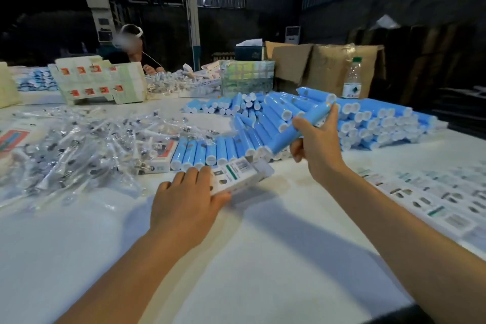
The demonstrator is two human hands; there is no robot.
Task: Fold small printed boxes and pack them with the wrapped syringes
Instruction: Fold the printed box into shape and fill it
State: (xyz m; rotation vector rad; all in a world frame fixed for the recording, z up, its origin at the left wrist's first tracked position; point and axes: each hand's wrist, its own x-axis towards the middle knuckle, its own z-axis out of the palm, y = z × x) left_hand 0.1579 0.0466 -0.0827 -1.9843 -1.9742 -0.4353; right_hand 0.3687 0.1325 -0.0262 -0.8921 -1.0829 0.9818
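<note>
Surface edge: the white surface [263, 258] ends in a dark drop at 3 o'clock and again at the near corner at 5 o'clock.
Open room: bare cloth spreads from the centre down to 6 o'clock, between the two forearms.
Left hand: the left hand [188, 202] lies palm down just below centre, fingers curled over the near end of a small printed box [238, 173], thumb under its edge; the box runs off toward 2 o'clock from the knuckles.
Right hand: the right hand [317, 141], at 2 o'clock from the left one, grips one blue tube [299, 129] at mid-length, tilted, white cap toward 7 o'clock.
Wrapped syringes: a loose heap [86, 139] at 9 o'clock, well apart from both hands; too tangled to count.
Blue tube stock: a row [207, 151] just above the box and a stacked pile [368, 118] at 1 o'clock, far too many to count.
Flat box blanks: overlapping rows [434, 197] at 3 o'clock.
Other counts: one water bottle [352, 79], one person [131, 47] at 11 o'clock.
</note>
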